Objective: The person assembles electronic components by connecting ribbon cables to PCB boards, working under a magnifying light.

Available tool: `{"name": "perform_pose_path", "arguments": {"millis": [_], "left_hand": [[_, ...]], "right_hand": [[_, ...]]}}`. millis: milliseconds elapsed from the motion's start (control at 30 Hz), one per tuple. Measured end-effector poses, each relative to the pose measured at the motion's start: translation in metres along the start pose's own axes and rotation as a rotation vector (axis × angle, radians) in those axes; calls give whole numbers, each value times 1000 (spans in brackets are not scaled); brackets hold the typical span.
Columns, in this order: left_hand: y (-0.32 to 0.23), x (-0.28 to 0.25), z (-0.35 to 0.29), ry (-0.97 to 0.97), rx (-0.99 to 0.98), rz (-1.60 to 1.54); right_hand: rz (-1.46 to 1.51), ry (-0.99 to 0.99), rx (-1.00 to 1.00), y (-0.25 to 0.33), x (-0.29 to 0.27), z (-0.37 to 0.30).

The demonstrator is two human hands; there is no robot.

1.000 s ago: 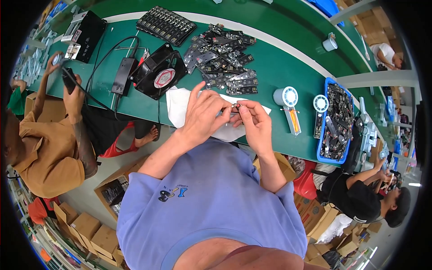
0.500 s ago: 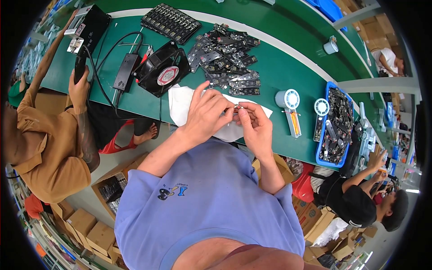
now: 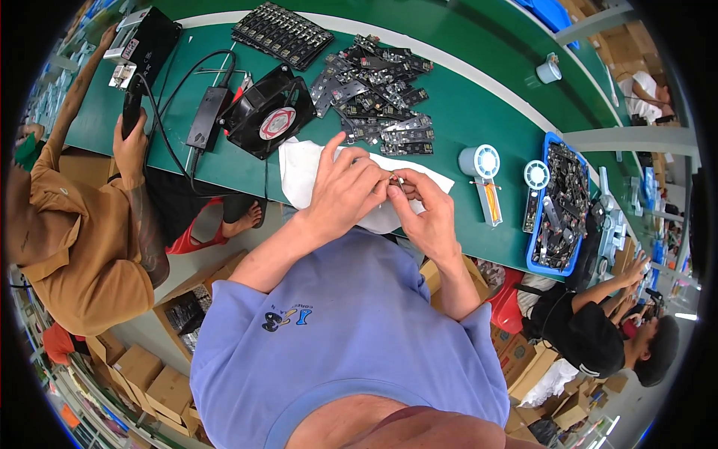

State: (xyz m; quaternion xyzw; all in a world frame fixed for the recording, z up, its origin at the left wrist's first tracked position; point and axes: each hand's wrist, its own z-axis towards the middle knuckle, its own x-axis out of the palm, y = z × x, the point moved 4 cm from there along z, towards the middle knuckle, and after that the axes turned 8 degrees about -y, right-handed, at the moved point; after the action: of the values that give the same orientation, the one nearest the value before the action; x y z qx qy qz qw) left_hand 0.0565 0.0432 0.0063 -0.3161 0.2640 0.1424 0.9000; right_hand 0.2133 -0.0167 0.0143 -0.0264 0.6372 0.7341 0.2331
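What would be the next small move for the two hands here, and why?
Probably a small fingertip adjustment, done right where the hands are. The left hand and the right hand meet above the white cloth, pinching a small part too tiny to identify. It sits between the fingertips of both, so it seems mid-handling rather than ready to set down among the dark circuit boards.

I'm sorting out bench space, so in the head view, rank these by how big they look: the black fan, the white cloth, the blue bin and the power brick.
1. white cloth, though the hands hide part of it
2. blue bin and black fan: too close to rank, and the fisheye bends the rim
3. power brick
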Motion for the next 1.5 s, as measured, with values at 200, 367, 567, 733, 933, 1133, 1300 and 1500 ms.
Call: {"name": "perform_pose_path", "arguments": {"millis": [200, 367, 567, 733, 933, 1133, 1300, 1500], "left_hand": [[2, 0, -1, -12, -19, -26], [3, 0, 0, 31, 12, -43], [3, 0, 1, 29, 16, -51], [0, 1, -1, 14, 24, -21], [0, 2, -3, -13, 44, -5], [0, 3, -3, -34, 38, -15], [3, -6, -3, -56, 18, -44], [7, -8, -21, 107, 308, 6]], "right_hand": [[-114, 0, -35, 3, 1, 4], [-166, -26, -50, 2, 2, 2], [-199, -56, -98, 0, 5, 1], [-211, -68, -181, -3, 6, 1], [-262, -50, -239, -1, 5, 4], [-283, 20, -238, 2, 1, 8], [-161, -69, -87, -3, -1, 9], [-85, -72, 89, -4, -3, 6]]}}
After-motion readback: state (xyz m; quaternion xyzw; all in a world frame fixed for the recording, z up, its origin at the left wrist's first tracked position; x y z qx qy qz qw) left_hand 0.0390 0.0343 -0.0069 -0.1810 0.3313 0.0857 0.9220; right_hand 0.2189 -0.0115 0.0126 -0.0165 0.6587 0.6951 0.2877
